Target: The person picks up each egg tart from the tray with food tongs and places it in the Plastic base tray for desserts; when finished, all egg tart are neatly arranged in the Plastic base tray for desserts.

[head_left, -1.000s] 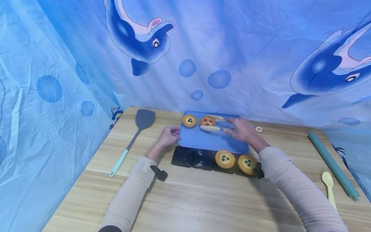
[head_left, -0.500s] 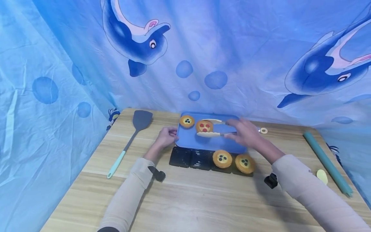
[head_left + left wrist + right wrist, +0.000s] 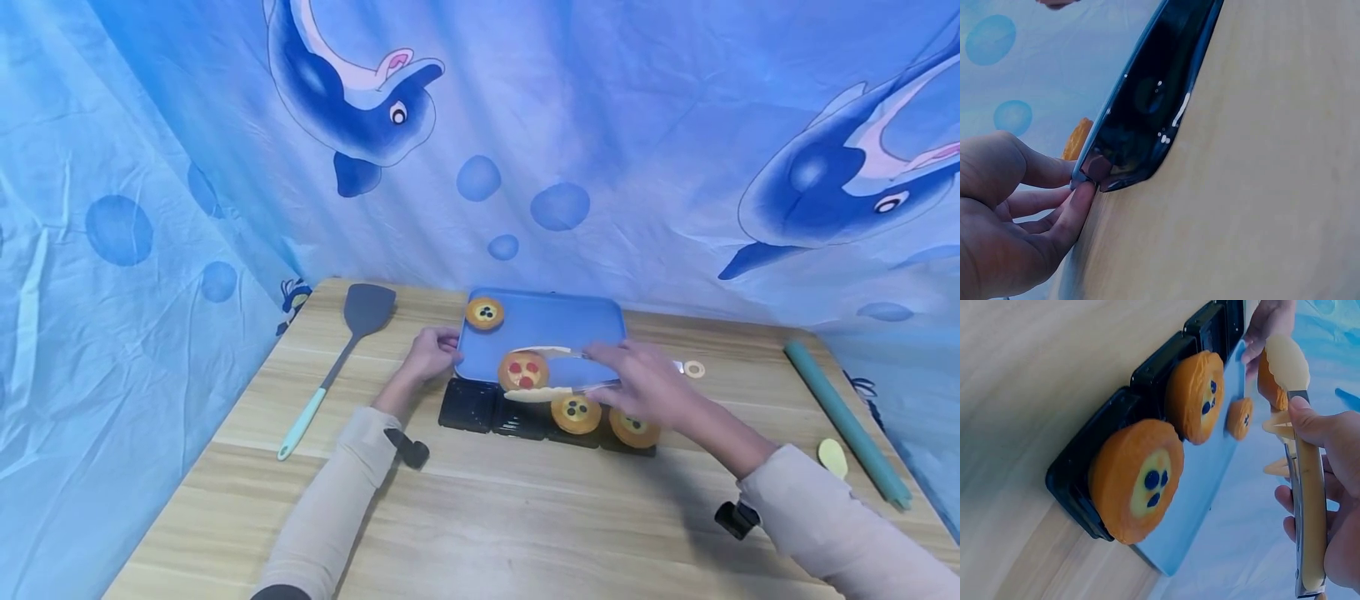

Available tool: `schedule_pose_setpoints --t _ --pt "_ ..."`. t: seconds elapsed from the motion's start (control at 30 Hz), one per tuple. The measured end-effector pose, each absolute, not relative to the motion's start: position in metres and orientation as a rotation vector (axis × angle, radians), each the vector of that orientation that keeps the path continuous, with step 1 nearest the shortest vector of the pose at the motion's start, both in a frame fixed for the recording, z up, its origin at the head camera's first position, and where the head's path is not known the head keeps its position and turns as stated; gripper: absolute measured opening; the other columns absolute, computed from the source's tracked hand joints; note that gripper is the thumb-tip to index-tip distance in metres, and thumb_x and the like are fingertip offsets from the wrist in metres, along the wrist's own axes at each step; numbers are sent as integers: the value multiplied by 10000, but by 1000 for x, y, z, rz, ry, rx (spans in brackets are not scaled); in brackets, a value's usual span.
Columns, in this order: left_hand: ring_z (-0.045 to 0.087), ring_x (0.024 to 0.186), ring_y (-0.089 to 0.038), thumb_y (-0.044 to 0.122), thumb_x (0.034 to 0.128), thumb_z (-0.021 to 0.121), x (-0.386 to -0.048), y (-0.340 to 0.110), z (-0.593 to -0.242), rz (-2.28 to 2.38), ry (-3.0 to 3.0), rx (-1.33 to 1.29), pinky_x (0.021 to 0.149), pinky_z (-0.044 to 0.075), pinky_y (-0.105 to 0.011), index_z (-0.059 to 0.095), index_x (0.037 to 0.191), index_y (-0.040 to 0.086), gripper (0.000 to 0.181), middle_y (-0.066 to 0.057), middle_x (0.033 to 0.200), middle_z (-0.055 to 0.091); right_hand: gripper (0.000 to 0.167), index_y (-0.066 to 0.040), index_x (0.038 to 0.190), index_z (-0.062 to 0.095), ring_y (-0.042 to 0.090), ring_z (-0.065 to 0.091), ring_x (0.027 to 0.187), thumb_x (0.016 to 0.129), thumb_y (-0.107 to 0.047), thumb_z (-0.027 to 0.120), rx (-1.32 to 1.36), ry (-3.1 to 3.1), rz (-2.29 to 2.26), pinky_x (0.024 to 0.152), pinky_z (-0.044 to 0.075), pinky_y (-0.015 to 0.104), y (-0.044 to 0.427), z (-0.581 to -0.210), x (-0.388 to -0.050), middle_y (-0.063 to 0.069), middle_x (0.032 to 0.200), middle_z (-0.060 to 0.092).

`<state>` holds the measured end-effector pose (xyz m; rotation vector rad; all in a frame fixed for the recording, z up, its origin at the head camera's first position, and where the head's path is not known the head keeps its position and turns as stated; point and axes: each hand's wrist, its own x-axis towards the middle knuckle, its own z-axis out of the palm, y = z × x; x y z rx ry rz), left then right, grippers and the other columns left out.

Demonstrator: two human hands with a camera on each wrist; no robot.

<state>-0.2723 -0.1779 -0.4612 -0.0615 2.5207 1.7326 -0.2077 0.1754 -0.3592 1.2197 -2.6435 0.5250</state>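
Note:
My right hand point(image 3: 648, 383) grips a pair of tongs point(image 3: 1310, 506), whose cream tips hold a red-topped tart point(image 3: 523, 371) above the front edge of the blue tray point(image 3: 585, 321). My left hand point(image 3: 431, 354) pinches the tray's left front corner; in the left wrist view the thumb and a finger of this hand point(image 3: 1016, 212) meet at that edge. In front of the tray lies a black four-part holder point(image 3: 468, 406). Its two right compartments hold tarts with dark berries point(image 3: 576, 414) point(image 3: 1138, 481). One small berry tart point(image 3: 484, 313) sits at the tray's back left.
A grey spatula point(image 3: 369, 308) with a mint handle lies on the wooden table point(image 3: 480, 517) at left. On the right are a green roll point(image 3: 847, 425) and a pale yellow spoon point(image 3: 832, 457), partly hidden by the right sleeve. A blue dolphin curtain point(image 3: 600, 125) stands behind.
The tongs and the red-topped tart have come off the tray's middle toward its front edge and the black holder. My right arm has shifted nearer and rightward. The left hand stays at the tray corner.

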Motion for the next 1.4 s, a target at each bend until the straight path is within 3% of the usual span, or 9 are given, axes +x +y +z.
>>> schedule_pose_setpoints --t 0.33,0.83,1.07,1.2,1.4 --pt "614 991 -319 -82 805 662 -270 -175 -457 1724 2524 -54 897 540 -383 583 1280 -99 482 -214 1068 634 591 -1 1285 639 336 644 1015 804 -284 833 1206 -2679 496 773 563 488 180 -374 -197 153 1259 654" --pt "633 989 -328 -65 804 679 -269 -177 -456 1660 2576 -42 888 547 -383 598 1267 -92 471 -212 1060 651 573 -37 1250 669 350 624 1079 784 -321 844 1196 -2778 448 861 536 535 173 -388 -192 120 1229 671" --pt "631 980 -320 -67 803 678 -270 -177 -457 1676 2564 -41 880 547 -381 599 1270 -90 474 -210 1056 649 565 -40 1247 671 321 637 1010 781 -306 849 1219 -2760 442 789 550 494 171 -389 -193 109 1201 684" --pt "628 976 -316 -67 802 678 -271 -178 -458 1676 2566 -37 875 549 -376 593 1273 -95 480 -207 1054 647 610 -29 1278 650 321 633 1014 784 -328 846 1201 -2778 442 748 557 469 172 -388 -193 119 1229 672" --pt "628 979 -321 -68 804 678 -271 -177 -458 1670 2571 -41 880 548 -379 595 1266 -96 470 -210 1055 649 826 -28 1392 555 385 588 1144 747 -451 849 1149 -2822 486 851 541 536 173 -384 -191 148 1347 600"
